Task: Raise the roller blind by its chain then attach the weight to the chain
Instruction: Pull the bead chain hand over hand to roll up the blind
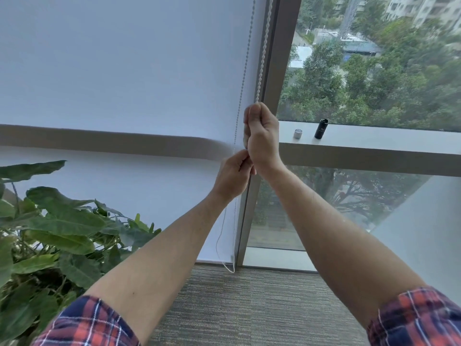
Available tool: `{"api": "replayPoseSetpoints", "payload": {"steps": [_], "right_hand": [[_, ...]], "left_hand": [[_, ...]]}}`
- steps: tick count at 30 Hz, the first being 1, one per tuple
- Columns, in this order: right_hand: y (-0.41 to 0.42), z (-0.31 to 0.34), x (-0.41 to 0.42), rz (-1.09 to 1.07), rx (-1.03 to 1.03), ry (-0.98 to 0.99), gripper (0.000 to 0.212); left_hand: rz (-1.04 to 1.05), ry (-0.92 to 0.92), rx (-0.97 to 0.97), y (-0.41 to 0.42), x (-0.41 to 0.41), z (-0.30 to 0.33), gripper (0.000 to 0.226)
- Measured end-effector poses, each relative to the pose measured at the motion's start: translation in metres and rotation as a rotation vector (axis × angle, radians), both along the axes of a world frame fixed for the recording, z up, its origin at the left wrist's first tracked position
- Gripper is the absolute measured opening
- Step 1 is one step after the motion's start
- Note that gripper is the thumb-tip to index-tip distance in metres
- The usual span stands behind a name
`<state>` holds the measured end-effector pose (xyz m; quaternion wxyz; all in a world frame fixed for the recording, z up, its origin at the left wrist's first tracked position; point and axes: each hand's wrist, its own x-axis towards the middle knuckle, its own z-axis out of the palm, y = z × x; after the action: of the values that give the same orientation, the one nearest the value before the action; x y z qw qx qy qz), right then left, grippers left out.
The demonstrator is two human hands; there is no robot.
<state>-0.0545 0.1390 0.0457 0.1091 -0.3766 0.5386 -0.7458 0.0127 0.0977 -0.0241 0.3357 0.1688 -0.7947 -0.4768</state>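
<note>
A white roller blind (124,71) covers the left window down to the floor. Its white bead chain (263,51) hangs in two strands along the blind's right edge, beside the grey window post. My right hand (262,136) is fisted around the right strand, at about sill height. Just below it, my left hand (234,176) pinches the chain; the loop hangs slack under it and reaches the carpet. A black cylinder (321,129) and a small silver cap (297,133) stand on the sill to the right of my hands.
A large leafy plant (50,233) fills the lower left, close to my left forearm. The grey window post (279,58) runs up beside the chain. Grey carpet (249,308) lies below, and trees and buildings show through the right window.
</note>
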Motion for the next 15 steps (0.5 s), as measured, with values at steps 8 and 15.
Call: {"api": "replayPoseSetpoints", "payload": {"steps": [8,15], "right_hand": [[0.000,-0.004,-0.006,-0.138,-0.008,0.052,0.039],[-0.016,-0.011,0.003,-0.132,0.006,0.073,0.036]], "left_hand": [[-0.167,0.175,0.308,-0.026,0.001,0.053,0.023],[-0.136,0.376,0.254,-0.013,-0.018,0.129,0.044]]}}
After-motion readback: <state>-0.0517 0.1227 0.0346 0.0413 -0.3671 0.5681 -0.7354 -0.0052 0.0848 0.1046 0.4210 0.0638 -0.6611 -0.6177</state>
